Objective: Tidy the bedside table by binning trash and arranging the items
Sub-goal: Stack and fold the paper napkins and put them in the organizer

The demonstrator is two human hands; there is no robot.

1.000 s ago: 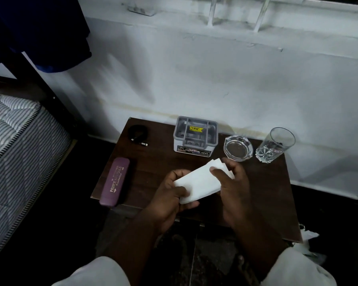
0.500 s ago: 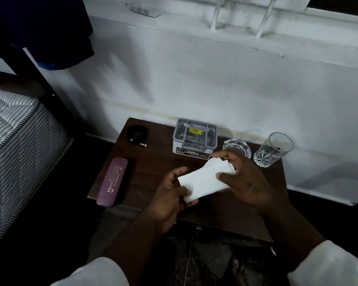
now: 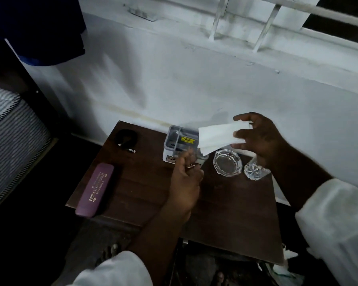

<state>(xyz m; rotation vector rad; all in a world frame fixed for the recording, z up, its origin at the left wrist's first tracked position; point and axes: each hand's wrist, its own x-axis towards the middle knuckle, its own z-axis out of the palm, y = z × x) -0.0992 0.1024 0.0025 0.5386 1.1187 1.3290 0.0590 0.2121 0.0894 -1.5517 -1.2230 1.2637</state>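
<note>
Head view: the dark wooden surface (image 3: 225,213) sits against the white wall, and you should work across it from the big things down. The purple spectacle case (image 3: 95,191) lies near its left edge, the grey compartmented box (image 3: 181,141) stands at the back, and the clear glass ashtray (image 3: 227,162) and cut drinking glass (image 3: 255,171) stand just beside each other to its right, with a coiled black cable (image 3: 126,138) at the back left. Your right hand (image 3: 260,139) has its fingers closed on a folded stack of white tissues (image 3: 219,136), held in the air over the box and ashtray; your left hand (image 3: 184,180) is loose, fingers half curled and holding nothing, just in front of the box. To my eye the tissues are headed for that box, so steady it with the left hand, keep the stack square, and lower it flat. Mind the glass below your right wrist; a low sweep could tip it.
</note>
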